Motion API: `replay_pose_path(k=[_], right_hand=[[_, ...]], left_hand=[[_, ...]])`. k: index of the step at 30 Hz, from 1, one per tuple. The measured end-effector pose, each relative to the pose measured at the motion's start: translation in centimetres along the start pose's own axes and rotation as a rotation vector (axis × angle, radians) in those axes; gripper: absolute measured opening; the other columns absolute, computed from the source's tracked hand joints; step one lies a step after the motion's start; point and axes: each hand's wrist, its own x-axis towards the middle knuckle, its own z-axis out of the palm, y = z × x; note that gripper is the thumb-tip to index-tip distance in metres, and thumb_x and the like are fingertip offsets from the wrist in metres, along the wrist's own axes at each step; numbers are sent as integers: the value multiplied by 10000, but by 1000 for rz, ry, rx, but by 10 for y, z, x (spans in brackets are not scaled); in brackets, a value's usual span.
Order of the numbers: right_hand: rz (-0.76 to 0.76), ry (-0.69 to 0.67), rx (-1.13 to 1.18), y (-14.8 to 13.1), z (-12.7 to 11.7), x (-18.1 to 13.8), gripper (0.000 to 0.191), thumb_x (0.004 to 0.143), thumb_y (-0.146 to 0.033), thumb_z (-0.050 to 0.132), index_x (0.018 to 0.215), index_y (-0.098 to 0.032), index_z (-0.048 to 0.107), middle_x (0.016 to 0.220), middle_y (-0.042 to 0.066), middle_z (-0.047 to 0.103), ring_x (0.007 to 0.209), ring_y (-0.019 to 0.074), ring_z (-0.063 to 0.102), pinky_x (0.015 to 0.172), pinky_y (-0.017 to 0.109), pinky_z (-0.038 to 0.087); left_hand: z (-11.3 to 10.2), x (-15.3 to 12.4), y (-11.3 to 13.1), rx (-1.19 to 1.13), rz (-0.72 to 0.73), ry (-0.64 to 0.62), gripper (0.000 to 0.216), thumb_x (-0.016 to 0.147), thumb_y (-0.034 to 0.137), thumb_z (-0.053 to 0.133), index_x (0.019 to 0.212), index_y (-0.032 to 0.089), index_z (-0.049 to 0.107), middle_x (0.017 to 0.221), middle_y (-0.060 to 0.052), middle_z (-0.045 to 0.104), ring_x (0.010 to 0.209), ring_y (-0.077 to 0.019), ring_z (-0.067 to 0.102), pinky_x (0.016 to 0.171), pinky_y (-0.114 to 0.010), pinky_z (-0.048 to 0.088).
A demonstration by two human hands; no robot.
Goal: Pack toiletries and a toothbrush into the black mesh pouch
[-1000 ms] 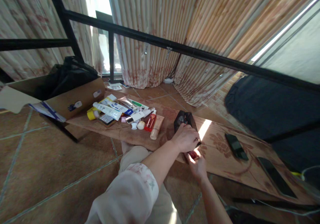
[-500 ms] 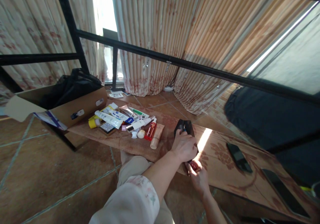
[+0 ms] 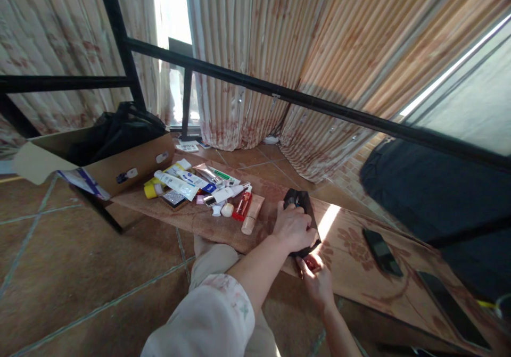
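Note:
A small black pouch [image 3: 307,208] lies on the cloth-covered bench, its top gaping. My left hand [image 3: 293,229] reaches over it with curled fingers dipping into the opening. A dark bluish item shows by those fingertips, too small to name. At the pouch's near end, my right hand [image 3: 317,280] pinches its edge, with the fingers closed and sunlit. Just left of the pouch lies a heap of cosmetics: a beige tube [image 3: 253,216], a red bottle [image 3: 242,204], a white tube [image 3: 178,185] and several others.
A cardboard box [image 3: 131,163] with a black bag [image 3: 120,131] inside stands at the bench's left end. To the right lie a phone [image 3: 382,251] and a larger dark flat device [image 3: 453,309]. A black metal rail [image 3: 255,86] crosses behind, before the curtains [image 3: 255,27].
My left hand's fingers have sunk a little deeper into the pouch, and its near side spreads wider. The right hand stays at the near edge. The view has shifted slightly.

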Motion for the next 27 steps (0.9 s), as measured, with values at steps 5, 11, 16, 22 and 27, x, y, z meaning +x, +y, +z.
replay_pose_path(k=[5,11,16,22,27], right_hand=[[20,-20,78,4,2,1,276,768,-457,596,696,-197,539,567,-21,529,513,124,460,480,240,354],[11,12,24,3,1,0,287,753,-455,613,668,-190,543,558,-17,534,513,121,457,477,236,341],[0,-3,-22,0,-2,-1,299,762,-472,596,695,-183,557,566,-10,539,521,127,457,490,242,353],[5,12,-2,-7,-2,-2,318,746,-486,592,784,-171,610,627,21,614,559,157,523,526,260,400],[2,44,23,-16,-1,-4,305,723,-460,623,745,-156,630,591,41,620,530,164,535,490,264,397]], left_hand=[[0,1,-3,15,-8,-31,244,827,366,555,716,179,666,900,-60,648,965,-232,527,932,-452,319],[-1,1,0,21,-32,-47,267,848,368,521,744,174,673,905,-70,641,965,-237,521,934,-452,331],[-1,0,0,43,-31,-63,281,835,397,521,809,190,709,987,-81,623,1004,-254,496,937,-478,341],[0,-1,0,96,10,-143,412,839,495,481,830,162,723,1122,-106,585,1098,-300,438,971,-560,310],[1,-1,-1,83,29,-166,400,849,478,466,832,171,721,1099,-93,596,1104,-292,439,978,-550,309]])
